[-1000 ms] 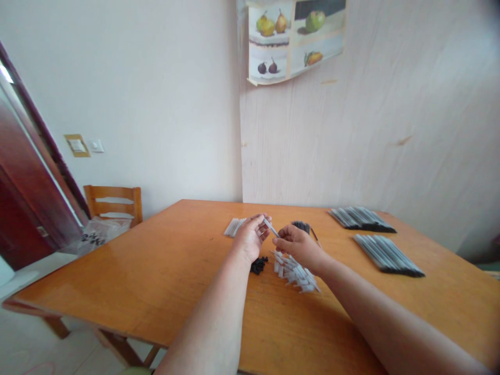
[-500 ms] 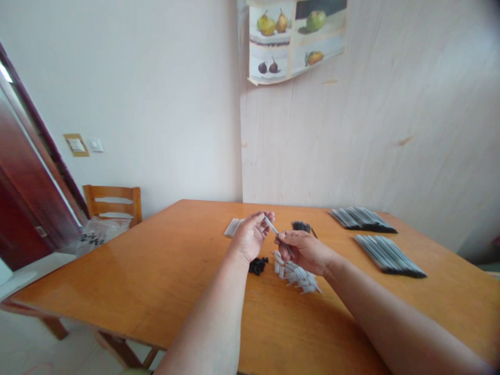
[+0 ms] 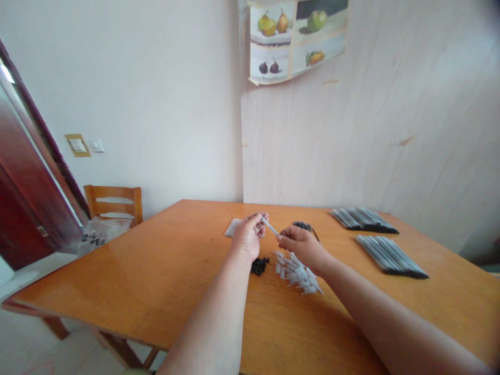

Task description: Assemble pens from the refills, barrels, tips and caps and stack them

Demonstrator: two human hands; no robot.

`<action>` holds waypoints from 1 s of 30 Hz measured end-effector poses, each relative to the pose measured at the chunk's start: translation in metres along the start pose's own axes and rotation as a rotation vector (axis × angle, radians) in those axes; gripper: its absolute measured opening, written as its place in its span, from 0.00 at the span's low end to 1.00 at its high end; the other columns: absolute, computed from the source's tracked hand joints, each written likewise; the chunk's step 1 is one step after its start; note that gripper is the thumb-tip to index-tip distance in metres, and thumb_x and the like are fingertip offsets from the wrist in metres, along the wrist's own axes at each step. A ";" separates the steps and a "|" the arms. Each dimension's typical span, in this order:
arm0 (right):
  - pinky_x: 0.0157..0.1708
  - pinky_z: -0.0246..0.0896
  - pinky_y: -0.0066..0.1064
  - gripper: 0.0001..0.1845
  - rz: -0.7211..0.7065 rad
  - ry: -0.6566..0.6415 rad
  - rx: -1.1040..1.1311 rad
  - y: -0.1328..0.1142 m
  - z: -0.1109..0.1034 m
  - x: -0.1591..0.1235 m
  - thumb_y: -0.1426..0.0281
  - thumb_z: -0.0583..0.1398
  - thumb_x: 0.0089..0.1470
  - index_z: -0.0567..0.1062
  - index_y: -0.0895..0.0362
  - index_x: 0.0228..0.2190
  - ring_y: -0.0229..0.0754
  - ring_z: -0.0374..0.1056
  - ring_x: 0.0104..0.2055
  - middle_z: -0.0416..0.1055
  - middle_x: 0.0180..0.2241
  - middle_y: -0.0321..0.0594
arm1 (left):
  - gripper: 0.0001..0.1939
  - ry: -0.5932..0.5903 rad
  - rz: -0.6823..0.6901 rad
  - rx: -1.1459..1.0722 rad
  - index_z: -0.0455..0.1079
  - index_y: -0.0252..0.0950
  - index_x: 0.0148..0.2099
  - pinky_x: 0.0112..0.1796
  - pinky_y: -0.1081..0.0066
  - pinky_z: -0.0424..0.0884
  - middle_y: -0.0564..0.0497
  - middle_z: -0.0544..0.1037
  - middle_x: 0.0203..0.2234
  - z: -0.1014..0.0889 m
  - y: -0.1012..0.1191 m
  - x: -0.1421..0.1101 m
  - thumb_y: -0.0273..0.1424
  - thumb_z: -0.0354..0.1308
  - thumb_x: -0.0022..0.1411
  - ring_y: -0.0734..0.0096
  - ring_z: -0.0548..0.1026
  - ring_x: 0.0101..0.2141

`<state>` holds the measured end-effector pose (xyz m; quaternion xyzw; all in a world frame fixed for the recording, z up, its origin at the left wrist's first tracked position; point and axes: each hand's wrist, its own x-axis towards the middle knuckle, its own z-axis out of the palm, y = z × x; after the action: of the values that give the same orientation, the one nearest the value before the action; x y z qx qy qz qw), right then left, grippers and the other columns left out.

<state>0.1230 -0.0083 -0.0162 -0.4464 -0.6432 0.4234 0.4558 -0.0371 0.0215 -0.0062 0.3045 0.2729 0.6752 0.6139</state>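
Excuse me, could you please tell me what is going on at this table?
Someone's left hand and right hand hold opposite ends of a thin pale tube above a wooden table. Small black pieces lie beside a loose pile of whitish pieces nearby. Two rows of grey sticks with black ends rest farther to the right.

Fruit poster (image 3: 271,52), 1 o'clock: cropped above. Slim tube (image 3: 270,226), 5 o'clock: lower end concealed by right hand (image 3: 300,244). White sticks (image 3: 232,227), 7 o'clock: partly behind left hand (image 3: 248,236).
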 end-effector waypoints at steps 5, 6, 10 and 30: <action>0.26 0.50 0.29 0.16 0.020 -0.126 0.167 -0.001 -0.005 -0.001 0.58 0.63 0.51 0.71 0.57 0.25 0.34 0.57 0.24 0.67 0.22 0.34 | 0.08 -0.051 0.003 -0.028 0.73 0.34 0.34 0.35 0.75 0.64 0.47 0.80 0.35 0.001 0.002 -0.001 0.29 0.66 0.49 0.71 0.77 0.38; 0.26 0.50 0.28 0.17 0.037 -0.164 0.224 -0.001 -0.005 -0.001 0.57 0.64 0.51 0.71 0.58 0.24 0.33 0.57 0.23 0.67 0.21 0.34 | 0.08 -0.066 0.006 -0.038 0.73 0.34 0.34 0.35 0.75 0.65 0.47 0.80 0.35 0.001 0.003 -0.001 0.29 0.66 0.49 0.71 0.77 0.38; 0.25 0.49 0.27 0.16 0.127 -0.288 0.436 0.002 -0.007 -0.001 0.59 0.66 0.50 0.71 0.58 0.24 0.32 0.58 0.23 0.68 0.21 0.35 | 0.08 -0.125 0.031 -0.070 0.73 0.34 0.34 0.40 0.72 0.66 0.47 0.80 0.34 0.002 0.004 -0.002 0.29 0.66 0.50 0.71 0.77 0.39; 0.24 0.52 0.26 0.16 0.174 -0.170 0.568 0.011 -0.009 0.006 0.60 0.68 0.47 0.73 0.59 0.27 0.32 0.61 0.24 0.70 0.23 0.36 | 0.17 -0.121 -0.073 0.346 0.73 0.38 0.37 0.35 0.70 0.60 0.48 0.80 0.35 0.007 -0.005 -0.012 0.42 0.68 0.48 0.69 0.77 0.35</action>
<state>0.1326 0.0017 -0.0238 -0.3174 -0.4943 0.6594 0.4692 -0.0277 0.0103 -0.0062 0.4353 0.3587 0.5759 0.5918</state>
